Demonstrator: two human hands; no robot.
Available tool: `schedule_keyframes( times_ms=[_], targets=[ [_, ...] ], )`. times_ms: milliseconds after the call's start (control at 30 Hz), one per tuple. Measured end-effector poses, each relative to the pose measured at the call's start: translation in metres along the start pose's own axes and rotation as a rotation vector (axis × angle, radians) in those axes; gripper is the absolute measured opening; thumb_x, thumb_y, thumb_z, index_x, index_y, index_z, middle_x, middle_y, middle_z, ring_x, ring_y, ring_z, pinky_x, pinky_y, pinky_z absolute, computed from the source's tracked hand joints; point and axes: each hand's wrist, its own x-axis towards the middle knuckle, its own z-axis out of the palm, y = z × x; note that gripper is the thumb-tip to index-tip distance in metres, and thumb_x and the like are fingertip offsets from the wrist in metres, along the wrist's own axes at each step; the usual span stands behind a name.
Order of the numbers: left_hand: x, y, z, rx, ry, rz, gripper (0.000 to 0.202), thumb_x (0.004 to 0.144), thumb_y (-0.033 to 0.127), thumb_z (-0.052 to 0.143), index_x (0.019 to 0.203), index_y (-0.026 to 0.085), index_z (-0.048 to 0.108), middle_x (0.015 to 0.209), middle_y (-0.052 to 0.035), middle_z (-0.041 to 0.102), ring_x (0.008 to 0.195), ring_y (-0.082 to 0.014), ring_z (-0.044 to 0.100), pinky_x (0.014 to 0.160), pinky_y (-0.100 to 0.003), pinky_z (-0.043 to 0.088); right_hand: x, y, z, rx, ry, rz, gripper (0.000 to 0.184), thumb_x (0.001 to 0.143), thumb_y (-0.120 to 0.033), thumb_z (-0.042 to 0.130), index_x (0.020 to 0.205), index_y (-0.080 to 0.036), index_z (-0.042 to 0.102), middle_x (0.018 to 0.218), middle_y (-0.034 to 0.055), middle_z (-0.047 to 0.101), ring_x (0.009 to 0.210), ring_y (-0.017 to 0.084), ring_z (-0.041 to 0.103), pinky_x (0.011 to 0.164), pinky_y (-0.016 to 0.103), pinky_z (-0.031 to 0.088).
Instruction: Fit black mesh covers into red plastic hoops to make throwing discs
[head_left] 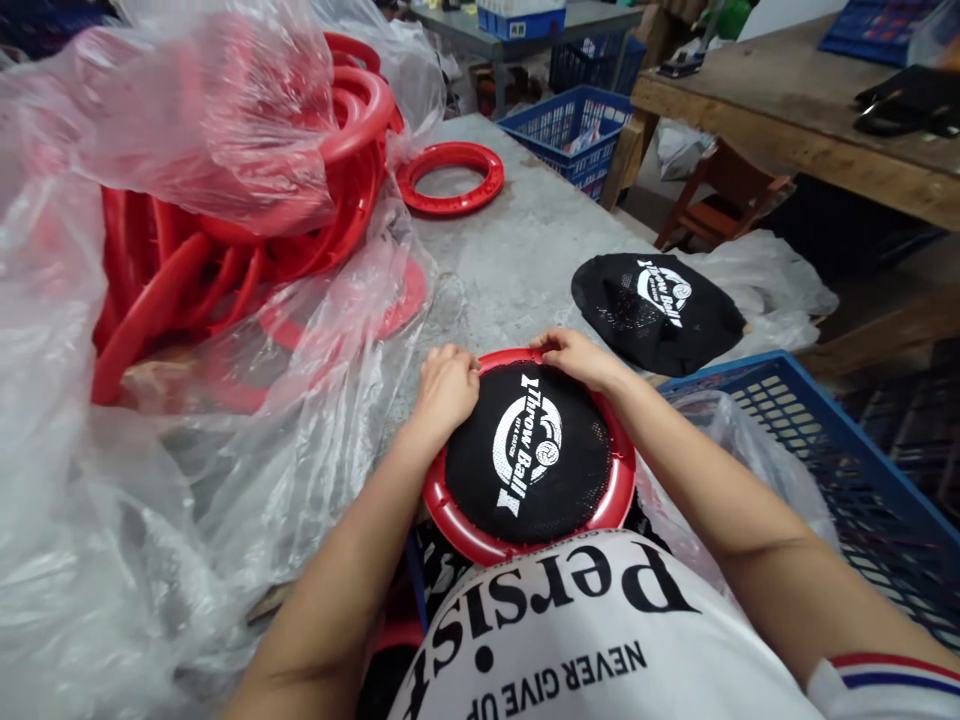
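Note:
Against my shirt front rests a red plastic ring (622, 478) with black mesh fabric (480, 455) across its opening, printed "Throw Ball" in white. My left hand (448, 385) is closed on the upper left of the ring, fingers curled over the rim and the fabric edge. At the upper right, my right hand (574, 355) pinches the same rim, its fingertips partly hidden. To the right lies a stack of loose black mesh discs (652, 325) with the same print. A separate bare red ring (491, 185) lies flat farther back on the table.
Many red rings (180, 290) spill from a large clear plastic bag (225, 130) at the left. The grey table (540, 225) stretches away ahead. A blue crate (795, 385) with plastic film stands at my right. Behind are another blue crate (540, 130), a wooden chair (720, 190) and a workbench (780, 90).

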Motion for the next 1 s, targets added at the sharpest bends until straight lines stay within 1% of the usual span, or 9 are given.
schedule_keyframes(
  times_ms=[100, 167, 300, 433, 533, 667, 767, 867, 1000],
  targets=[
    [-0.006, -0.001, 0.008, 0.034, 0.011, -0.002, 0.025, 0.091, 0.017, 0.046, 0.097, 0.020, 0.070, 0.116, -0.0119, 0.068, 0.117, -0.0311, 0.057, 0.107, -0.046, 0.044, -0.004, 0.004, -0.006, 0.055, 0.065, 0.021, 0.031, 0.073, -0.006, 0.056, 0.099, -0.014, 0.069, 0.094, 0.0068, 0.076, 0.081, 0.017, 0.067, 0.080, 0.030, 0.053],
    [-0.007, -0.001, 0.012, 0.021, 0.025, 0.011, 0.024, 0.092, 0.018, 0.047, 0.098, 0.021, 0.070, 0.119, -0.0110, 0.067, 0.119, -0.0306, 0.056, 0.107, -0.045, 0.044, -0.005, 0.008, -0.006, 0.044, 0.078, 0.015, 0.030, 0.072, -0.006, 0.055, 0.096, -0.015, 0.070, 0.093, 0.0065, 0.076, 0.081, 0.018, 0.066, 0.081, 0.031, 0.054],
    [-0.003, 0.005, 0.015, -0.018, 0.006, 0.032, 0.021, 0.093, 0.019, 0.049, 0.101, 0.021, 0.068, 0.121, -0.0101, 0.066, 0.119, -0.0294, 0.056, 0.108, -0.043, 0.043, -0.009, 0.014, -0.004, 0.016, 0.090, -0.008, 0.028, 0.070, -0.007, 0.056, 0.092, -0.016, 0.070, 0.091, 0.0051, 0.076, 0.082, 0.018, 0.067, 0.083, 0.032, 0.054],
    [0.006, 0.015, 0.018, -0.072, -0.025, 0.022, 0.021, 0.094, 0.021, 0.050, 0.107, 0.018, 0.066, 0.120, -0.0124, 0.067, 0.119, -0.0286, 0.056, 0.110, -0.042, 0.041, -0.015, 0.019, -0.006, 0.052, 0.102, -0.006, 0.028, 0.069, -0.007, 0.056, 0.091, -0.016, 0.071, 0.087, 0.0044, 0.075, 0.078, 0.018, 0.066, 0.077, 0.030, 0.055],
    [0.013, 0.023, 0.022, -0.108, -0.052, 0.005, 0.017, 0.095, 0.026, 0.052, 0.099, 0.020, 0.067, 0.119, -0.0120, 0.067, 0.121, -0.0291, 0.054, 0.110, -0.045, 0.040, -0.020, 0.023, -0.009, 0.074, 0.116, -0.015, 0.028, 0.068, -0.006, 0.057, 0.090, -0.016, 0.071, 0.086, 0.0035, 0.075, 0.077, 0.017, 0.066, 0.076, 0.029, 0.054],
    [0.019, 0.031, 0.025, -0.149, -0.127, -0.033, 0.012, 0.091, 0.032, 0.060, 0.087, 0.022, 0.066, 0.118, -0.0094, 0.066, 0.121, -0.0306, 0.054, 0.108, -0.049, 0.039, -0.027, 0.030, -0.011, 0.068, 0.155, -0.026, 0.029, 0.070, -0.006, 0.054, 0.092, -0.016, 0.071, 0.092, 0.0041, 0.076, 0.082, 0.017, 0.067, 0.083, 0.030, 0.054],
    [0.023, 0.038, 0.026, -0.163, -0.157, -0.051, 0.009, 0.087, 0.030, 0.064, 0.083, 0.023, 0.066, 0.115, -0.0086, 0.067, 0.119, -0.0308, 0.055, 0.108, -0.049, 0.038, -0.032, 0.034, -0.011, -0.011, 0.196, -0.052, 0.030, 0.073, -0.006, 0.053, 0.095, -0.016, 0.071, 0.102, 0.0059, 0.075, 0.092, 0.018, 0.068, 0.091, 0.033, 0.053],
    [0.028, 0.042, 0.028, -0.158, -0.159, -0.061, 0.009, 0.086, 0.025, 0.062, 0.078, 0.023, 0.065, 0.111, -0.0089, 0.069, 0.116, -0.0317, 0.056, 0.106, -0.051, 0.039, -0.032, 0.034, -0.014, -0.137, 0.197, -0.077, 0.030, 0.075, -0.005, 0.053, 0.096, -0.016, 0.071, 0.109, 0.0078, 0.074, 0.099, 0.020, 0.067, 0.096, 0.034, 0.051],
    [0.035, 0.041, 0.034, -0.197, -0.149, -0.073, 0.009, 0.083, 0.023, 0.063, 0.075, 0.023, 0.067, 0.107, -0.0072, 0.071, 0.114, -0.0310, 0.058, 0.104, -0.053, 0.040, -0.025, 0.026, -0.019, -0.303, 0.162, -0.086, 0.024, 0.078, -0.008, 0.056, 0.093, -0.017, 0.072, 0.108, 0.0081, 0.074, 0.101, 0.021, 0.066, 0.097, 0.034, 0.049]
  ],
)
